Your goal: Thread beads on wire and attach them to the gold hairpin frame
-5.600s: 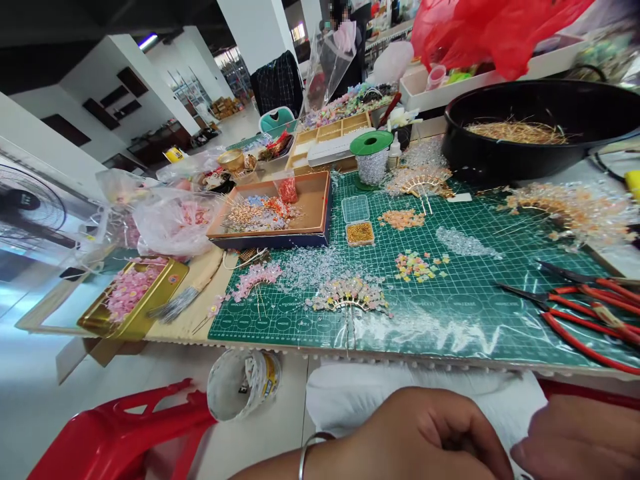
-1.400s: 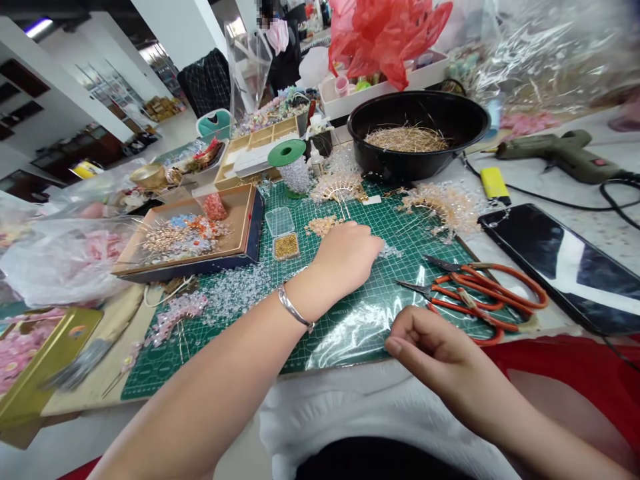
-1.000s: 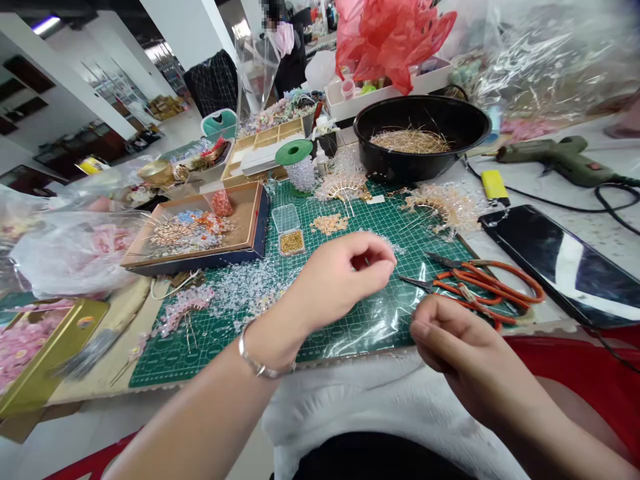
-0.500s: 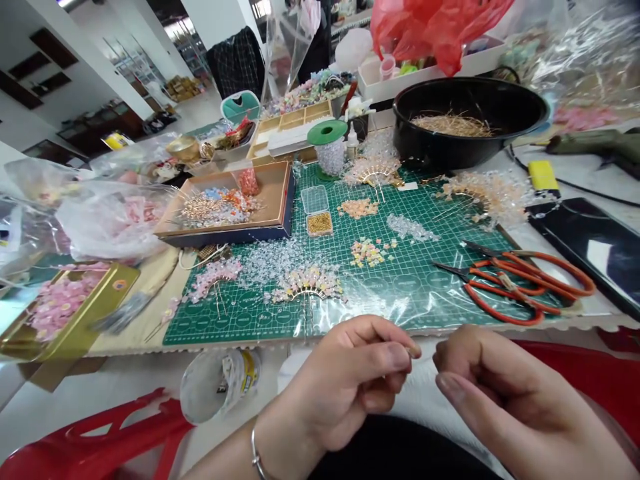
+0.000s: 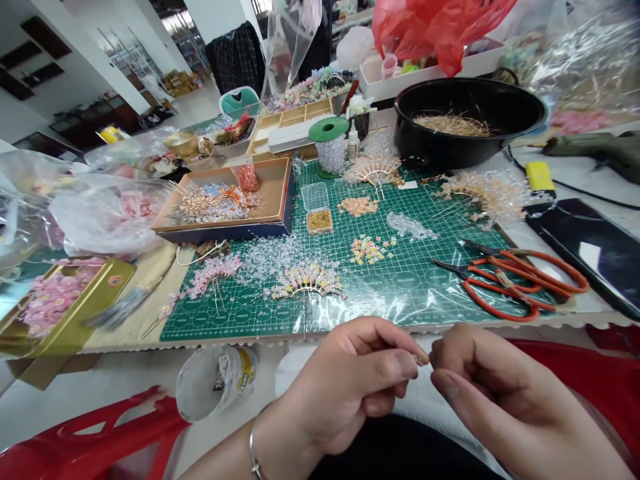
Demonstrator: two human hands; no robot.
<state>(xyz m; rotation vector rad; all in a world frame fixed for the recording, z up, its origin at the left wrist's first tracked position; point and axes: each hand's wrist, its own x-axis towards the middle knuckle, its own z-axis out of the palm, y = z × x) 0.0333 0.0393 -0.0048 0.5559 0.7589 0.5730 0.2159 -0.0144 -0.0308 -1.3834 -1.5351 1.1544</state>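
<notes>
My left hand (image 5: 350,387) and my right hand (image 5: 500,393) meet fingertip to fingertip over my lap, below the table's front edge. Both are closed in a pinch on something too small to make out. On the green cutting mat (image 5: 390,280) just beyond them lie a beaded fan-shaped hair comb (image 5: 306,280), a pink beaded comb (image 5: 215,270), piles of clear beads (image 5: 410,227) and coloured flower beads (image 5: 367,250). Red-handled scissors (image 5: 510,277) lie at the mat's right end.
A brown tray of beaded pieces (image 5: 225,207), a small clear box of gold beads (image 5: 319,220), a green-capped spool (image 5: 329,143), a black basin (image 5: 465,120), a phone (image 5: 595,250), a glue gun (image 5: 600,147), a gold tin of pink flowers (image 5: 55,307), a red stool (image 5: 85,440).
My left hand reached to the bead piles on the mat, pinched something and drew back to my lap. It now meets my right hand's fingertips there.
</notes>
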